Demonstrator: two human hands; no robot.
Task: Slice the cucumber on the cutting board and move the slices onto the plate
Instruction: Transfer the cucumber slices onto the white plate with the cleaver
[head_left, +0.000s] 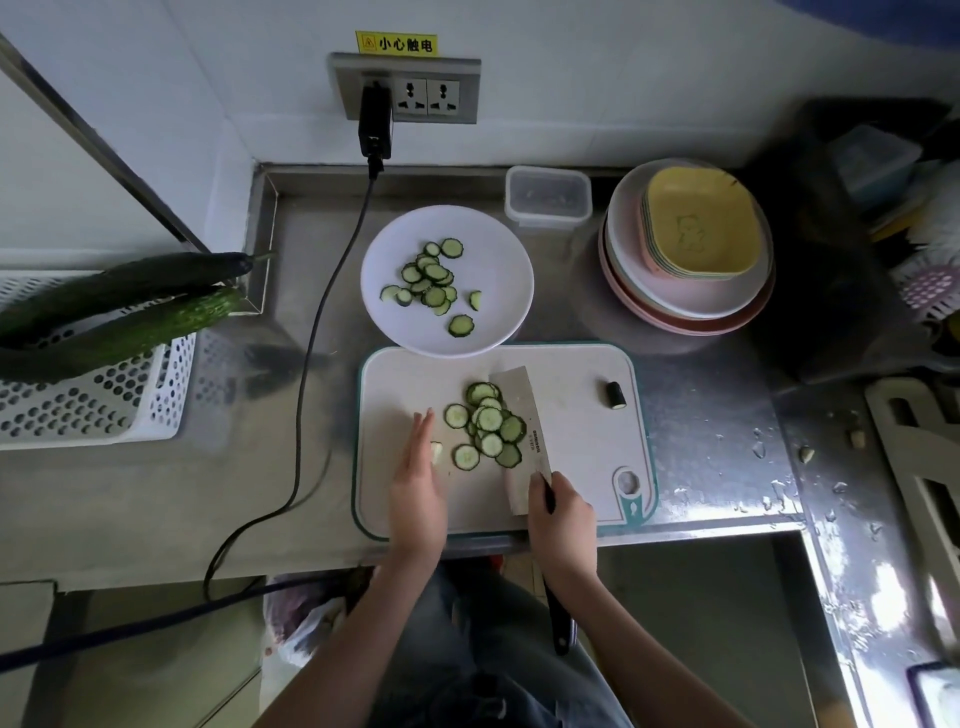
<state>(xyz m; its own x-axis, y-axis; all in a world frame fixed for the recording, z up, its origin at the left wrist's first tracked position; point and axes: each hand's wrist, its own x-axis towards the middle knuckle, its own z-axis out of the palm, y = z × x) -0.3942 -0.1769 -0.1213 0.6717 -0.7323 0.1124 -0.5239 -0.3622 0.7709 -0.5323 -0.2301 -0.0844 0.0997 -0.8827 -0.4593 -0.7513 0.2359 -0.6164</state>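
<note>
A white cutting board (582, 441) lies at the counter's front edge. Several cucumber slices (488, 423) are heaped on it, partly resting on the flat blade of a cleaver (524, 415). My right hand (558, 514) is shut on the cleaver's black handle at the board's near edge. My left hand (418, 483) is flat and open just left of the slices, its fingers together. A dark cucumber end piece (615, 394) sits alone at the board's far right. Behind the board, a white plate (498, 244) holds several more slices (431, 283).
A black cable (311, 332) runs from a wall socket down the counter left of the plate and board. Two whole cucumbers (119, 306) lie on a white perforated basket at left. A clear lidded box (548, 196) and stacked plates (685, 249) stand behind right.
</note>
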